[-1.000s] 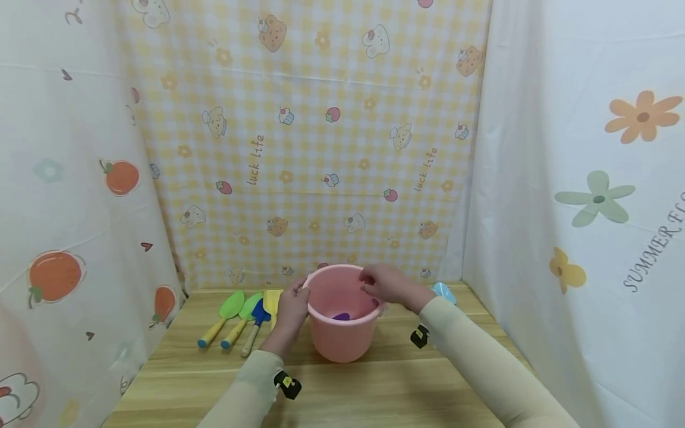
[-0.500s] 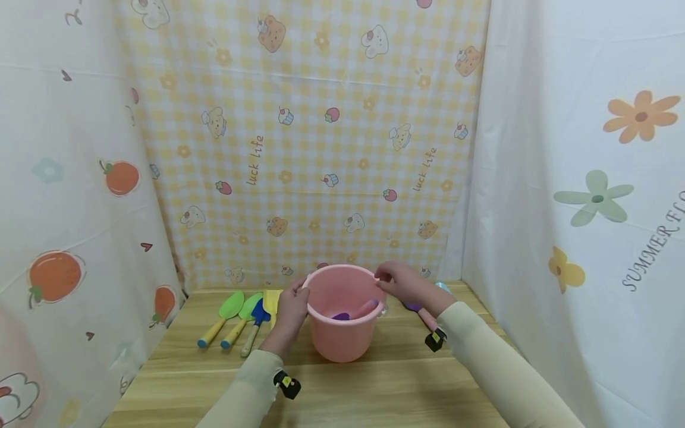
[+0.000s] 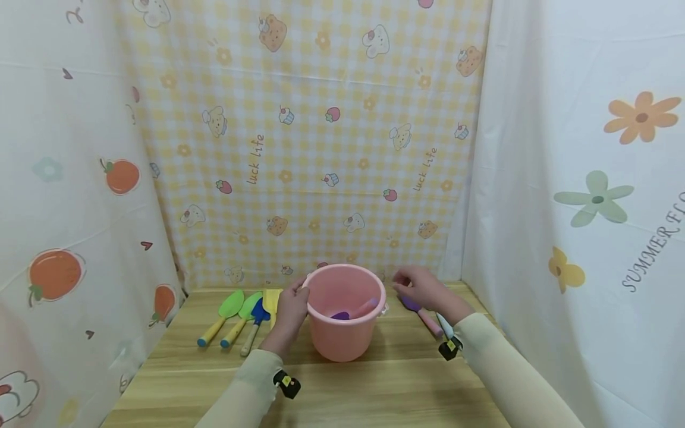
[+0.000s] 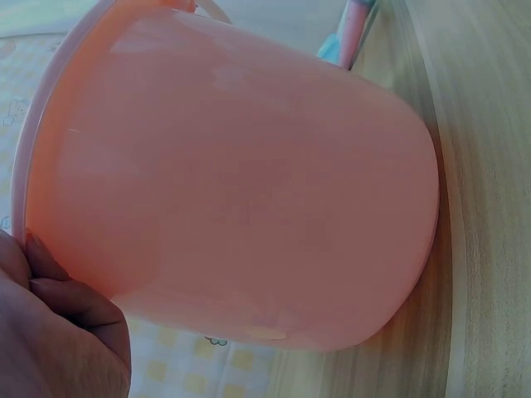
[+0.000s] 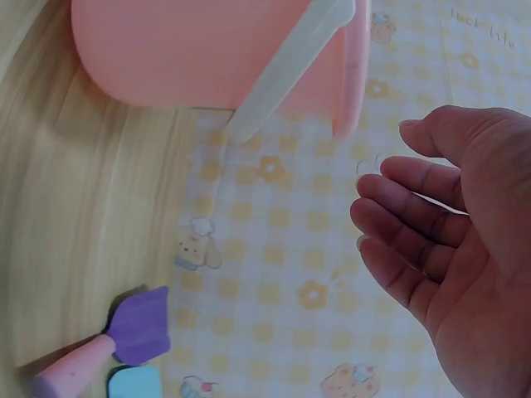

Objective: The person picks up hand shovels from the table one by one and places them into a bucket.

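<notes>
A pink bucket (image 3: 342, 342) stands upright on the wooden table. My left hand (image 3: 291, 309) pinches its left rim, thumb and fingers at the edge in the left wrist view. Inside the bucket lie a pink handle (image 3: 367, 307) and a purple piece (image 3: 341, 315), the rest hidden by the wall. To the right of the bucket, my right hand (image 3: 425, 291) hovers with loosely bent fingers, holding nothing. Below it on the table lies a toy shovel with a purple blade (image 5: 141, 327) and a pink handle (image 3: 430, 323).
Left of the bucket lie two green toy shovels (image 3: 232, 305), a blue one (image 3: 260, 312) and a yellow one (image 3: 271, 302). A light blue tool (image 5: 135, 382) is partly hidden beside the purple shovel. The bucket's white handle (image 5: 290, 66) hangs down. Printed curtains (image 3: 342, 148) enclose the table.
My right hand has moved right, from over the bucket's mouth to above the table, uncovering the pink handle inside and the purple shovel outside. My left hand and the bucket stay put.
</notes>
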`<action>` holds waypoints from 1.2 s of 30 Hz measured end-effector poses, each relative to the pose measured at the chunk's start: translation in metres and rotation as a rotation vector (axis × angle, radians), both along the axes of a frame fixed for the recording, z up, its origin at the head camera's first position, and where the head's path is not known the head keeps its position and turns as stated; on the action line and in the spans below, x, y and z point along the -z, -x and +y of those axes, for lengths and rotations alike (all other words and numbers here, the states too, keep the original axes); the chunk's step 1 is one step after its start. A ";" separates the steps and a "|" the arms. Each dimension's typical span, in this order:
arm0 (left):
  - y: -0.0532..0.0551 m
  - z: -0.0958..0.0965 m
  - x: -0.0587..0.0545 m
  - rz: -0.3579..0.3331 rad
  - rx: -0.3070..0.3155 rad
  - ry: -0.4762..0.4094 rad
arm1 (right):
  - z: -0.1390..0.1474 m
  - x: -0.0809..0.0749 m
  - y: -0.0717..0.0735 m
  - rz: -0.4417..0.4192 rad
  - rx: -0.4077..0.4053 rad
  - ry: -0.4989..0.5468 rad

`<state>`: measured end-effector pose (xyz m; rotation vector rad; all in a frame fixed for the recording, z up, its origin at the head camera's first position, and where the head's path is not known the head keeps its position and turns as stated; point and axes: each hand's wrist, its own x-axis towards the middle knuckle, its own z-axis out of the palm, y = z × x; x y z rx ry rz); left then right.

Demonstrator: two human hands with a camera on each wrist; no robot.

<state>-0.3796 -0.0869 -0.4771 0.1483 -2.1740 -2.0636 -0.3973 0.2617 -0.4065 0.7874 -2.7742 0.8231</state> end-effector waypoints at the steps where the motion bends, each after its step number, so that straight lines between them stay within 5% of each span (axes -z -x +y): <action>1: 0.000 0.000 0.000 0.000 0.001 -0.002 | 0.002 0.002 0.000 -0.005 0.005 0.001; 22: -0.001 0.000 0.001 0.012 -0.004 0.011 | 0.041 0.074 0.006 -0.028 0.326 -0.101; 36: 0.000 0.000 0.002 0.011 -0.001 -0.011 | 0.050 0.131 0.034 -0.111 0.463 -0.210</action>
